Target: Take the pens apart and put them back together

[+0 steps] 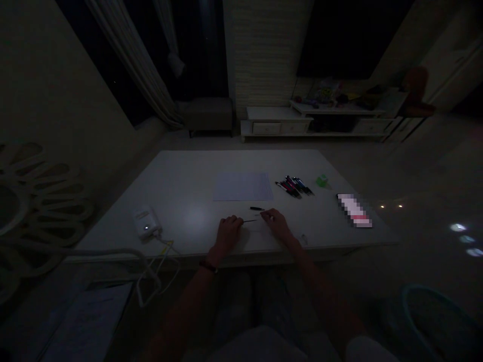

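My left hand (pixel 229 234) rests on the white table, its fingers closed on a thin dark pen part (pixel 249 220) that points right. My right hand (pixel 275 223) faces it, with the fingertips pinched on a small pale piece (pixel 264 215); the dim light hides its shape. Just beyond the fingertips, a short black pen part (pixel 256 208) lies apart from both hands. A sheet of paper (pixel 243 186) lies farther on the white table (pixel 181 201), and several pens (pixel 294 187) lie in a bunch to its right.
A small green cube (pixel 322 180) and a pixelated pink-and-white box (pixel 354 210) stand on the table's right. A white device (pixel 145 221) with cables sits at the left. Beyond the table are a low white cabinet (pixel 279 123) and a grey stool (pixel 209 115).
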Demonstrator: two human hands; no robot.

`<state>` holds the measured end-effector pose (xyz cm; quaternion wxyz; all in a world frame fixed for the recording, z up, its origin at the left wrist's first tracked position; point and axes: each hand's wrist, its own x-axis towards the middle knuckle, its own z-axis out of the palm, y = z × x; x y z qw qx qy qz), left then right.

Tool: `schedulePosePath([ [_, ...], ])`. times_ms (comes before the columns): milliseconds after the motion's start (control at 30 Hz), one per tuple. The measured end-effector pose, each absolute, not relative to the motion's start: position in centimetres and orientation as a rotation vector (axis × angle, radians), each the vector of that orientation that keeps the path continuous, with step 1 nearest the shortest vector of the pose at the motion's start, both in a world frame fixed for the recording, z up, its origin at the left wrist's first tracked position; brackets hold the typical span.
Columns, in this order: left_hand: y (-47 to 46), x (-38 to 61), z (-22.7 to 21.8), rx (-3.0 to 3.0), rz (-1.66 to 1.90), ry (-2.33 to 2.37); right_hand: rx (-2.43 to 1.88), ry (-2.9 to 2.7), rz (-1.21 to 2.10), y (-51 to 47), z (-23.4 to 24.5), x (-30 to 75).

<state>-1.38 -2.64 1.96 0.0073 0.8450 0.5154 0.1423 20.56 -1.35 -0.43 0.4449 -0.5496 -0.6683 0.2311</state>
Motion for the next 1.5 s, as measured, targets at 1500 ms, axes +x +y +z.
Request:
schedulePosePath([
  [1500,-5.9,-16.5,-1.9,2.165,1.097,2.135,-2.059,-1.496,-0.366,-14.0,-6.8,39.9],
])
